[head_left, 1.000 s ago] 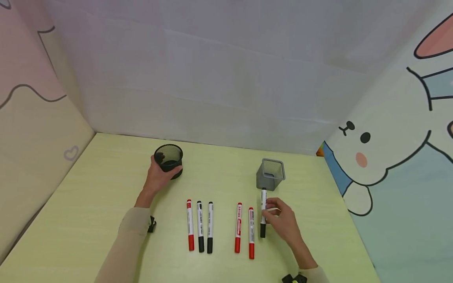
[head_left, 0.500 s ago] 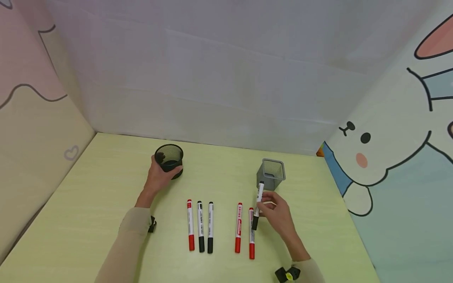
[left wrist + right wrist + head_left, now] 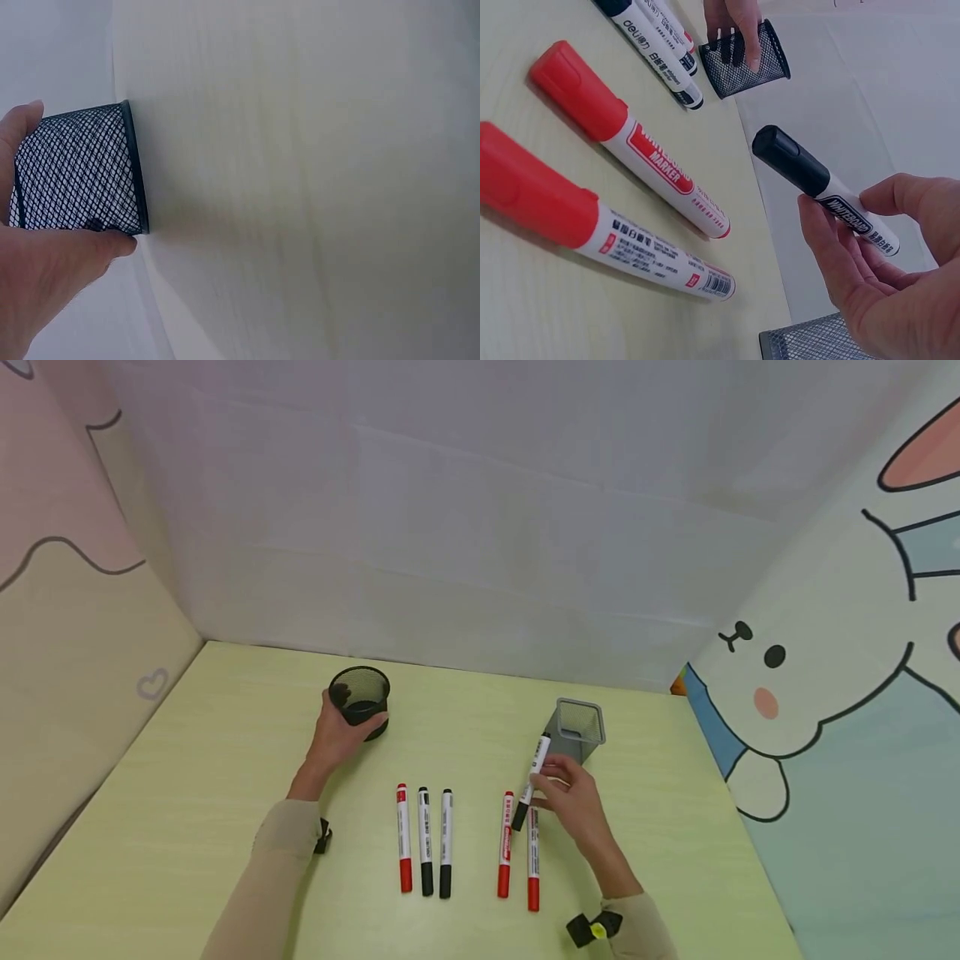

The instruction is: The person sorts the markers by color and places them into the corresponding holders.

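My left hand grips a round black mesh pen holder near the back of the table, thumb on one side and fingers round the other. In my right hand a whiteboard marker with a black cap is pinched between thumb and fingers, held tilted above the table. Its capped end overlaps the two red-capped markers in the head view: one red marker and another red marker. Just behind the right hand stands a square grey mesh pen holder.
Left of the red pair, a red-capped marker lies beside two black-capped markers, one in the middle and one on the right. A pale wall rises behind the yellow-green table.
My right hand has lifted the black-capped marker off the table and moved it left and slightly away from me, tilting it. The left hand and the round holder stay in place.
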`<state>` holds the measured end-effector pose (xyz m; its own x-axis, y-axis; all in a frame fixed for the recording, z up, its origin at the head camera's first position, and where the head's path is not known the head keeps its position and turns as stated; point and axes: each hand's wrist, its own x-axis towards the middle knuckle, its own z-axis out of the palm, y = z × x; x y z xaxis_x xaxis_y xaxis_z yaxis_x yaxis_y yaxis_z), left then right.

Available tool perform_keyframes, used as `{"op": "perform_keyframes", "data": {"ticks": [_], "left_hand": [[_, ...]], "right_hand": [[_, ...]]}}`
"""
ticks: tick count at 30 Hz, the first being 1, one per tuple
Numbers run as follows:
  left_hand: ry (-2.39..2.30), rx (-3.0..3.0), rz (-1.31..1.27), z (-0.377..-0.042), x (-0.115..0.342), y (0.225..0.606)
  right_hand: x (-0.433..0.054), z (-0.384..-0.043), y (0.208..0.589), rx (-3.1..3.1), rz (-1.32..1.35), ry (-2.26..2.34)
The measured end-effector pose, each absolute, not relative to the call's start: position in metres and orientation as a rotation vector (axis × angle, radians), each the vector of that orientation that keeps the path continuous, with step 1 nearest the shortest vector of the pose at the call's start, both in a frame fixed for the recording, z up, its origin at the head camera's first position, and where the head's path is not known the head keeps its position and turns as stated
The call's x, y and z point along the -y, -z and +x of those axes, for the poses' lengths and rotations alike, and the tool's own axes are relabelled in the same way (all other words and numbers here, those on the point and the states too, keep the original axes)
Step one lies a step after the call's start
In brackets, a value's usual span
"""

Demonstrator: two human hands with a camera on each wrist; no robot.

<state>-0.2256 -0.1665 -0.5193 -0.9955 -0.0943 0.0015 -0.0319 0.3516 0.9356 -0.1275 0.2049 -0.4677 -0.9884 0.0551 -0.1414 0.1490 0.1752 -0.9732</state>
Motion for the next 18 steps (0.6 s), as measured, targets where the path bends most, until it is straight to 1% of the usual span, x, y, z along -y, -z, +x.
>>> {"op": "perform_keyframes", "data": {"ticks": [7,18], "left_hand": [[1.758,2.529,0.132,-0.223,0.164,0.514],[1.748,2.553,0.141,-0.225,0.166,0.516]], "right_hand": [[-0.199,-0.134,0.467,-2.308,0.229,1.987],[-0.184,-0.149,0.464,-2.278,0.163,2.067]]}}
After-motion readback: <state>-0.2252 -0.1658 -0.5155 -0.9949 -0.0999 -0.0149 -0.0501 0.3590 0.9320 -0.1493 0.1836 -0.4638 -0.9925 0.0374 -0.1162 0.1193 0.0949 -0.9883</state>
